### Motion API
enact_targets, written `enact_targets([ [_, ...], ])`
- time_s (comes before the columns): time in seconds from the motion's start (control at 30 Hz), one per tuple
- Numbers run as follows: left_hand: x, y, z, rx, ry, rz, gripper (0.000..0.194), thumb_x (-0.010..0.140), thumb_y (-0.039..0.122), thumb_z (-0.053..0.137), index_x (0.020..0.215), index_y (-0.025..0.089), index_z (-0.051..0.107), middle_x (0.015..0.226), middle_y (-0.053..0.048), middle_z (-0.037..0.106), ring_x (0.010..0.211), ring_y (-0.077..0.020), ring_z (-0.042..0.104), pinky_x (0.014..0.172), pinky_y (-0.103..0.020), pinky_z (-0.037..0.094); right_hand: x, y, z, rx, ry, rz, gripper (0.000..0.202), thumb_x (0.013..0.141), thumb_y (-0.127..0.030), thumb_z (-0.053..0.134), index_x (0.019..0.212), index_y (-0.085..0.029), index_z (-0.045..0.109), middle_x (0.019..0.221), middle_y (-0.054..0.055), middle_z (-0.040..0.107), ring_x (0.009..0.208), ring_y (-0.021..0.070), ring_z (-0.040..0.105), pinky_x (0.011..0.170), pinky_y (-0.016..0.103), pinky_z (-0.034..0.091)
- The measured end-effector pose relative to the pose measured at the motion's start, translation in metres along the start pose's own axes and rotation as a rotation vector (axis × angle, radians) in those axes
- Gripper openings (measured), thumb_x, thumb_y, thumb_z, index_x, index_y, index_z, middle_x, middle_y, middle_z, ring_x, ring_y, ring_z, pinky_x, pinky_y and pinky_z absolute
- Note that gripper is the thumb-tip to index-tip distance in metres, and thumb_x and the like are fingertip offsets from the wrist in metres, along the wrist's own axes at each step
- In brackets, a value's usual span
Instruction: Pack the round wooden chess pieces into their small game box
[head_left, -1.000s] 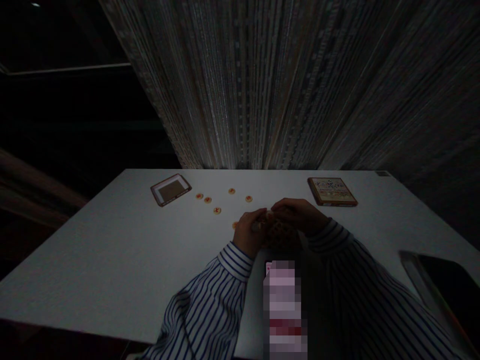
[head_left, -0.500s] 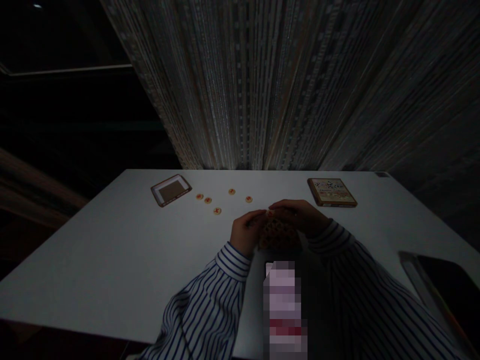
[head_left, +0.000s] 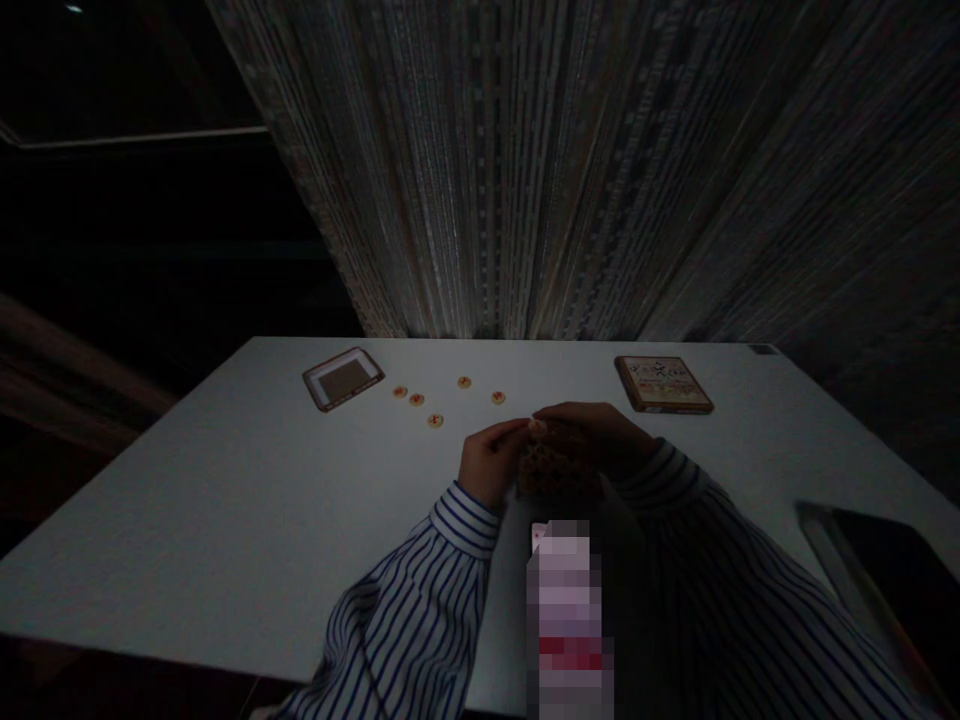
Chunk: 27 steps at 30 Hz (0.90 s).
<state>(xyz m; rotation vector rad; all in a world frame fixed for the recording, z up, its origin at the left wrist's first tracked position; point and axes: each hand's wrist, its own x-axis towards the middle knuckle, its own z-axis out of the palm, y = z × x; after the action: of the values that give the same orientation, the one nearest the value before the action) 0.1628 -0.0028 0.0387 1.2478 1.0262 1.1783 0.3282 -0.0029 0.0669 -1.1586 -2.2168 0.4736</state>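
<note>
A stack of round wooden Chinese chess pieces (head_left: 559,475) stands on the white table, in shadow between my hands. At its upper left is one pale chess piece (head_left: 537,427) with a reddish mark. My left hand (head_left: 491,460) reaches in from the left, its fingers together and their tips against this piece. From the right, my right hand (head_left: 596,435) curls over the stack, with its fingertips on the same piece. Its palm and the stack's right side are hard to make out in the dark.
Several loose chess pieces (head_left: 435,421) lie beyond my left hand. An open box tray (head_left: 343,380) is at the back left and a closed box (head_left: 664,384) at the back right. A lit phone (head_left: 538,535), mostly pixelated, lies in front. A dark flat object (head_left: 885,560) rests at the right.
My right fingers have shifted slightly to the left over the top of the stack, and the piece at the fingertips has moved slightly with them. The loose pieces and boxes stay put.
</note>
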Motion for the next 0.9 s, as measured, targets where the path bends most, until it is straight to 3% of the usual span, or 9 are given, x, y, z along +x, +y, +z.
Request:
enact_targets([
  [0.27, 0.0, 0.003, -0.001, 0.029, -0.011, 0.004, 0.015, 0.067, 0.022, 0.063, 0.079, 0.015, 0.07, 0.08, -0.004, 0.071, 0.078, -0.0175, 0.065, 0.076, -0.031, 0.052, 0.002, -0.005, -0.001, -0.211, -0.006, -0.01, 0.026, 0.082, -0.033, 0.049, 0.095, -0.016, 0.063, 0.085, 0.008, 0.069, 0.075, 0.0159, 0.063, 0.065, 0.027, 0.049],
  [0.7, 0.0, -0.001, -0.002, 0.092, -0.011, 0.076, 0.016, 0.069, 0.023, 0.062, 0.081, 0.016, 0.069, 0.082, -0.004, 0.071, 0.078, -0.0175, 0.065, 0.075, -0.032, 0.053, 0.003, -0.005, -0.001, -0.341, -0.035, -0.01, 0.025, 0.082, -0.034, 0.047, 0.094, -0.019, 0.063, 0.085, 0.007, 0.068, 0.076, 0.0169, 0.062, 0.067, 0.029, 0.048],
  [0.9, 0.004, -0.009, -0.008, 0.297, 0.049, 0.17, 0.016, 0.073, 0.021, 0.058, 0.083, 0.015, 0.069, 0.082, -0.006, 0.07, 0.077, -0.0159, 0.064, 0.073, -0.029, 0.051, 0.002, -0.005, -0.007, -0.358, -0.033, 0.045, 0.027, 0.081, -0.035, 0.047, 0.094, -0.019, 0.064, 0.089, 0.007, 0.069, 0.08, 0.0187, 0.063, 0.068, 0.029, 0.048],
])
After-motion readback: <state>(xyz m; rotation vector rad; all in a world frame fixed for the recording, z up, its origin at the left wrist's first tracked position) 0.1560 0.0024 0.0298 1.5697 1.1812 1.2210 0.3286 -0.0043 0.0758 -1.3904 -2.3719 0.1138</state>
